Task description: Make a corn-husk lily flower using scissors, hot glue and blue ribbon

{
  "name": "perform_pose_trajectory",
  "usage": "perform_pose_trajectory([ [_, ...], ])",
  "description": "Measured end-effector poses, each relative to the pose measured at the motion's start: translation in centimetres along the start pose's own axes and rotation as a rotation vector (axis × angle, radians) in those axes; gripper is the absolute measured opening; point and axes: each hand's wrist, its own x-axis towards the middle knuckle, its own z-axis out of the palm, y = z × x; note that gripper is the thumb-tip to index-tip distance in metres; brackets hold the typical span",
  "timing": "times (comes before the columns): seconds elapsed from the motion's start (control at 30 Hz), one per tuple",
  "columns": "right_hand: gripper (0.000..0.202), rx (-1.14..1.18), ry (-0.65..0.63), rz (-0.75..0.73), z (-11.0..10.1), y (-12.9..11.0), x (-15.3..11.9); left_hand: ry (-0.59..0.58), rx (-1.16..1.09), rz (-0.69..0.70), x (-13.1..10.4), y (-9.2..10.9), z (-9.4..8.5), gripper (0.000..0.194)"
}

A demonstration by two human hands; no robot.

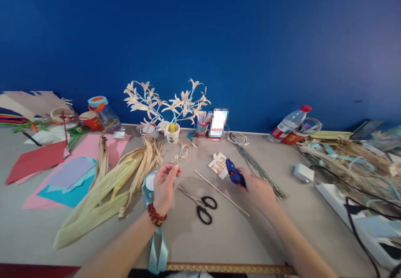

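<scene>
Left of the middle, my left hand (165, 186) is closed in a pinch; what sits between its fingertips is too small to name. A roll of light blue ribbon (150, 183) lies beside that wrist, its tail hanging over the table's front edge. My right hand (255, 188) is wrapped round a blue glue gun (233, 173), whose nozzle end is over a patterned white card (219, 165). Between the hands lie black-handled scissors (204, 209) and a thin pale stick (222, 193). Corn husks (125, 173) spread to the left of my left hand.
Husk flowers in a white cup (172, 134) and a phone (218, 123) stand at the back. Wire stems (260, 171) lie right of the card. A bottle (290, 123), a power strip (335, 203) and cords occupy the right. Coloured papers (67, 178) lie left.
</scene>
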Motion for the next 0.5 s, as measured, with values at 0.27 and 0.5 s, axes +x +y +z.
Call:
perform_pose_trajectory([
  [0.27, 0.049, 0.103, -0.132, -0.225, -1.3, 1.5, 0.3, 0.029, -0.014, 0.048, 0.2, 0.2, 0.0, 0.017],
  [0.5, 0.026, 0.388, -0.03, -0.223, -3.4, -4.5, 5.9, 0.008, 0.038, 0.053, -0.3, 0.0, 0.0, 0.016],
])
